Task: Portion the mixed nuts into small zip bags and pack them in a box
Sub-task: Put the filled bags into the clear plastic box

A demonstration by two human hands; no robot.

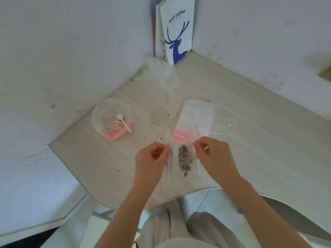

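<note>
Fingers (165,152) of my left hand (152,158) pinching a clear zip bag (167,138), right hand (213,154) pinching nut-filled bag (185,161), mid-frame

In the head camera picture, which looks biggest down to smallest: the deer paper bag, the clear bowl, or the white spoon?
1. deer paper bag, even though it stands farthest back.
2. clear bowl.
3. white spoon, lying in the bowl.

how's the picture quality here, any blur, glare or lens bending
Head view: wide-angle bend curves the table edges and walls; light soft and even, no hard shadows or glare; mild blur, worst on a brown thing at the frame's right edge; clear film nearly vanishes, so the nut bag in the right hand and the thin bag in the left hand show mainly by red zip lines.
</note>
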